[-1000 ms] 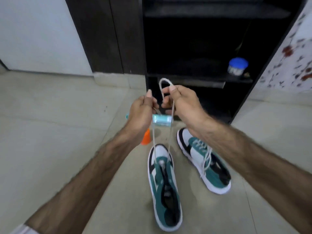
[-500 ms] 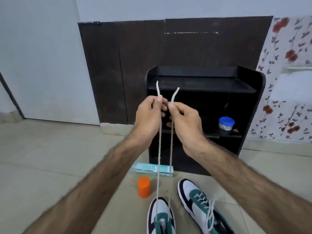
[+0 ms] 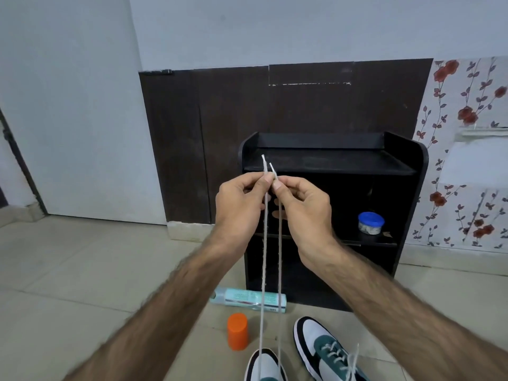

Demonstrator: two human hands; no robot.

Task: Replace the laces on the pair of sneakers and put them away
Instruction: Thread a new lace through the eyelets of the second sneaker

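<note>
Your near sneaker point(image 3: 265, 365) is cut off by the bottom edge, only its toe showing, so you cannot see where the lace point(image 3: 264, 257) enters it. The laced sneaker point(image 3: 327, 353) loses its heel there too. The printing on the lying tube point(image 3: 247, 297) is too small to read.

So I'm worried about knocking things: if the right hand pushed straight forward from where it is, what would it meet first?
Probably the black shelf unit right behind the right hand; the blue-lidded jar sits off to its right. Depth is unclear.
</note>
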